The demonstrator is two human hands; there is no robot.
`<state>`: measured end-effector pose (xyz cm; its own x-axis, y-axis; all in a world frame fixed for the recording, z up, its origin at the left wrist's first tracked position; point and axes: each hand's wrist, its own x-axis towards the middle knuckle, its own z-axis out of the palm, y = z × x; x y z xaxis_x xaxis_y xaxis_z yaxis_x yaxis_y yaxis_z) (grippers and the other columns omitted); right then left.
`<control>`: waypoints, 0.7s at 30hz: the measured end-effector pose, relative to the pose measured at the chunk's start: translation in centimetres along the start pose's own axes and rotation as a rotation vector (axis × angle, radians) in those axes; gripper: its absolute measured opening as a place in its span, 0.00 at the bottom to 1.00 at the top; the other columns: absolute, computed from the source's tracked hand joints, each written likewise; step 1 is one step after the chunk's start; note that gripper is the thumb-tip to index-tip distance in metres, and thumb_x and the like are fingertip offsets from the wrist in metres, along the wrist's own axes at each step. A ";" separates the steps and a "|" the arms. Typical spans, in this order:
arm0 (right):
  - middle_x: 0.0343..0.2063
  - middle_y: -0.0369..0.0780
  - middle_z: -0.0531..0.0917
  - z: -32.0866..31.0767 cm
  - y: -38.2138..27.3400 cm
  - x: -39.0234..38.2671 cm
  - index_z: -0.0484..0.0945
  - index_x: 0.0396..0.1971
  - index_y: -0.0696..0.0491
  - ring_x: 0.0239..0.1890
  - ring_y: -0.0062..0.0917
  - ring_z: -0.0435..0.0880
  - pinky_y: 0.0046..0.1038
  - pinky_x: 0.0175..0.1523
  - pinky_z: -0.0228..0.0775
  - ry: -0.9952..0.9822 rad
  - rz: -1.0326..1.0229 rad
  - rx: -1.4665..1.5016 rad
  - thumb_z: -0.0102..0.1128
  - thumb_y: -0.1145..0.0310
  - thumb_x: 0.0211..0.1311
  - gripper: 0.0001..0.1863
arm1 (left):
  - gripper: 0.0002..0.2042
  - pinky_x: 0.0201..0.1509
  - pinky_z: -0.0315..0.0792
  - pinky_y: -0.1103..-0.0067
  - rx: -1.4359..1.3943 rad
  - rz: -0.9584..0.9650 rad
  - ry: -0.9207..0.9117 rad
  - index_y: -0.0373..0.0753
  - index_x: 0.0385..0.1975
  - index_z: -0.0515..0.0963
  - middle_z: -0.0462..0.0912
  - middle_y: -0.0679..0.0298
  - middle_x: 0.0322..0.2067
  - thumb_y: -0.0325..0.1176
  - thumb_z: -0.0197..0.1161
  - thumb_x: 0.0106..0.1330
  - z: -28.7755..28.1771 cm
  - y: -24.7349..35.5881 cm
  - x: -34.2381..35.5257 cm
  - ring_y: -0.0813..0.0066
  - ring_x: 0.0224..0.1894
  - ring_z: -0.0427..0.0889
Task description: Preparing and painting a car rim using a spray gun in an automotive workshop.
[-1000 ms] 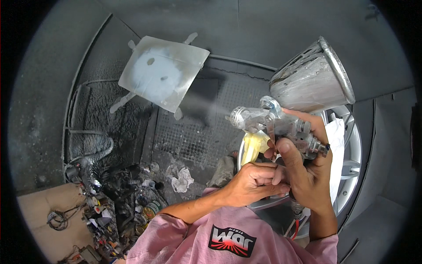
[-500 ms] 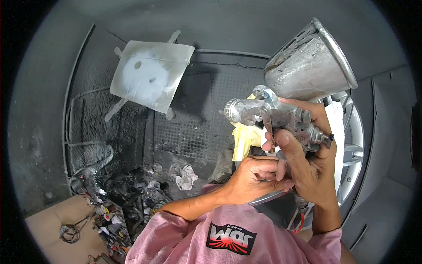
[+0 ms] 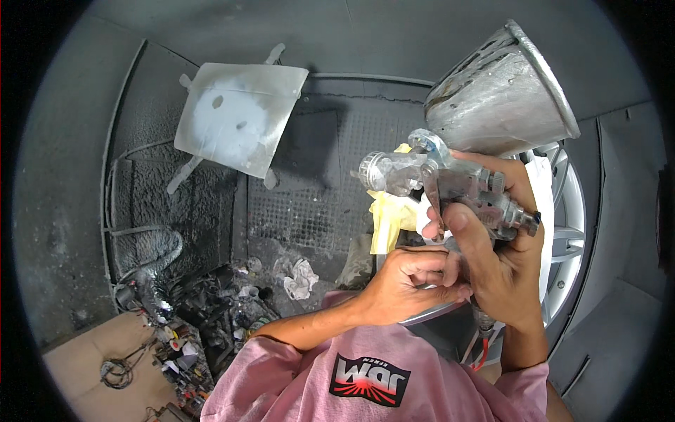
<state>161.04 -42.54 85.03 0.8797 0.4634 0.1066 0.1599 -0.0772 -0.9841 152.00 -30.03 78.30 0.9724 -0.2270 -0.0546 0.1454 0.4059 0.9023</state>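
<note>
My right hand [image 3: 503,281] grips a paint-spattered spray gun [image 3: 460,184] by its handle, with the thumb in front and the fingers round behind. The nozzle points left. On top, the gun's large metal paint cup [image 3: 503,105] leans to the upper right. My left hand [image 3: 408,283] is closed, its fingertips pinched round the lower end of the handle below the trigger; the exact part they hold is hidden. A red hose [image 3: 481,352] hangs beneath the gun's handle.
A grey-white sheet [image 3: 239,116] with a sprayed white patch sits at the far left on strips. Right of the gun are a silver wheel [image 3: 568,243] and white paper [image 3: 540,211]; yellow material [image 3: 390,218] lies behind it. Clutter [image 3: 183,362] and crumpled paper [image 3: 301,279] lie lower left.
The spray gun and its cup have shifted slightly to the right in view, with my right hand. Both hands keep their hold.
</note>
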 end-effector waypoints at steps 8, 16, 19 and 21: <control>0.42 0.40 0.83 -1.7 0.1 -1.7 0.73 0.62 0.60 0.36 0.15 0.83 0.14 0.30 0.75 0.132 0.255 0.214 0.63 0.69 0.72 0.22 | 0.07 0.38 0.79 0.84 0.646 0.215 0.023 0.31 0.39 0.83 0.85 0.61 0.41 0.23 0.71 0.63 -3.3 0.5 1.1 0.76 0.37 0.85; 0.39 0.43 0.84 -4.0 1.6 -5.0 0.70 0.63 0.60 0.37 0.18 0.86 0.16 0.26 0.77 0.208 0.391 0.150 0.63 0.69 0.72 0.24 | 0.04 0.32 0.81 0.75 1.256 0.167 -0.197 0.34 0.27 0.78 0.87 0.58 0.51 0.27 0.64 0.62 -10.6 3.1 2.9 0.68 0.34 0.88; 0.37 0.41 0.84 -4.0 2.4 -5.7 0.71 0.62 0.60 0.29 0.14 0.83 0.14 0.26 0.73 0.207 0.423 0.175 0.64 0.70 0.71 0.23 | 0.07 0.27 0.78 0.76 1.286 0.182 -0.280 0.35 0.24 0.76 0.87 0.61 0.54 0.28 0.64 0.62 -12.0 3.0 4.2 0.70 0.29 0.86; 0.39 0.45 0.85 -4.3 2.9 -6.0 0.68 0.63 0.59 0.37 0.23 0.87 0.19 0.25 0.80 0.123 0.434 0.119 0.63 0.65 0.73 0.25 | 0.08 0.27 0.77 0.78 1.277 0.164 -0.339 0.34 0.21 0.75 0.87 0.60 0.55 0.27 0.64 0.61 -12.5 3.3 4.9 0.70 0.29 0.86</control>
<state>158.13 -49.36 82.12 0.9017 0.3018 -0.3095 -0.2806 -0.1358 -0.9502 159.50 -18.72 75.71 0.8415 -0.5392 0.0324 -0.4217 -0.6182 0.6633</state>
